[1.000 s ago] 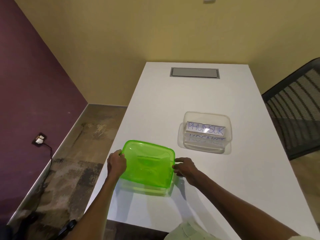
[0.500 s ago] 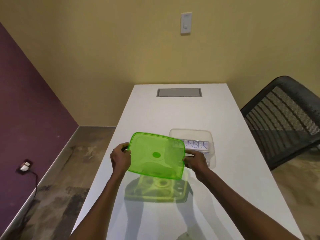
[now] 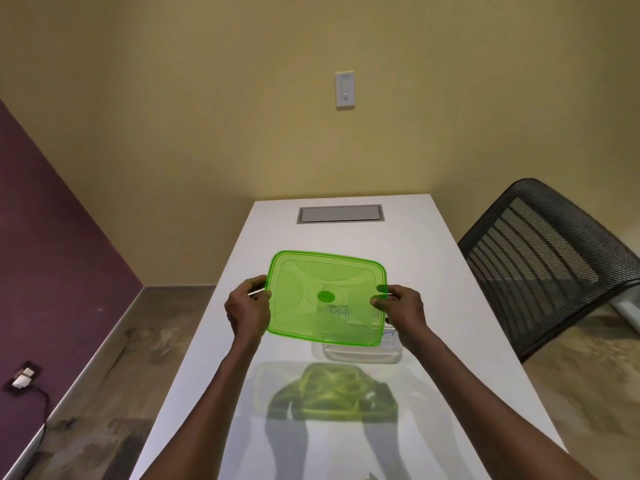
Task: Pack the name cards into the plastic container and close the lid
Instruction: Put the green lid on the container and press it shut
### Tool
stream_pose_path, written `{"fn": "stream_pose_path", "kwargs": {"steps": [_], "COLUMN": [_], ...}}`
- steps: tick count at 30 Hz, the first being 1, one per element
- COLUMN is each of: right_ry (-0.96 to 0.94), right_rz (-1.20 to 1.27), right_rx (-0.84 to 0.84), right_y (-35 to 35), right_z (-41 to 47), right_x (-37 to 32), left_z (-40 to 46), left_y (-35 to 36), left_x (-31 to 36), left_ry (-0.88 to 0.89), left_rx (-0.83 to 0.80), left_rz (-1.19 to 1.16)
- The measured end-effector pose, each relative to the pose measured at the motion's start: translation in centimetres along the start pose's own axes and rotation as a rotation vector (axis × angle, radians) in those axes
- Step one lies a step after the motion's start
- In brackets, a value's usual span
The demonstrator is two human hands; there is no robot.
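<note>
Left hand point(image 3: 247, 308) and right hand point(image 3: 398, 308) pinching opposite edges of green lid point(image 3: 325, 297), holding it tilted above clear container point(image 3: 360, 353) sitting on bench point(image 3: 415, 244). Lid probably light, thin, flexing; side-edge grip suiting it.

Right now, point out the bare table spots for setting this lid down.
Bare: white table between grommet plate and green lid; also the strip left of left hand. Crowded: clear container beneath the lid, by right hand.
</note>
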State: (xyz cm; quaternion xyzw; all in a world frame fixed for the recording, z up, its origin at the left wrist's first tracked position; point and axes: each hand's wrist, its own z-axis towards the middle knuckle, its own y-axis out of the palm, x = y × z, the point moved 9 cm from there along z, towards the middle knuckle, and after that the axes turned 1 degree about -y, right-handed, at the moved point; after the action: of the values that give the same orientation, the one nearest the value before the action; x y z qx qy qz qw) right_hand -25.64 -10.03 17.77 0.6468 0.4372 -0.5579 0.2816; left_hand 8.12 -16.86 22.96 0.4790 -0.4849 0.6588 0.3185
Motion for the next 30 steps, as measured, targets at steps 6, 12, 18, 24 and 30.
{"fn": "stream_pose_path", "kwargs": {"steps": [6, 12, 18, 24, 30], "right_ry": [-0.073, -0.245, -0.358, -0.486, -0.582], "right_rz": [0.003, -0.054, -0.093, -0.121, -0.127], "right_rx": [0.026, 0.126, 0.221, 0.242, 0.222], "right_y": [-2.1, -3.9, -5.0, -5.5, -5.5], "right_z": [0.7, 0.9, 0.4, 0.0, -0.3], "right_x": [-2.4, -5.5, -8.0, -9.7, -10.4], "left_z": [-0.3, -0.3, 0.2, -0.4, -1.1], "left_y": [1.3, 2.7, 4.3, 5.9, 7.1], "left_x": [2.2, 3.5, 1.3, 0.7, -0.1], "left_ry": [0.012, -0.045, -0.318, -0.698, -0.869], "left_rx": [0.019, -0.008, -0.111, -0.281, -0.414], "left_rz": [-0.088, -0.17, -0.348, -0.622, -0.609]}}
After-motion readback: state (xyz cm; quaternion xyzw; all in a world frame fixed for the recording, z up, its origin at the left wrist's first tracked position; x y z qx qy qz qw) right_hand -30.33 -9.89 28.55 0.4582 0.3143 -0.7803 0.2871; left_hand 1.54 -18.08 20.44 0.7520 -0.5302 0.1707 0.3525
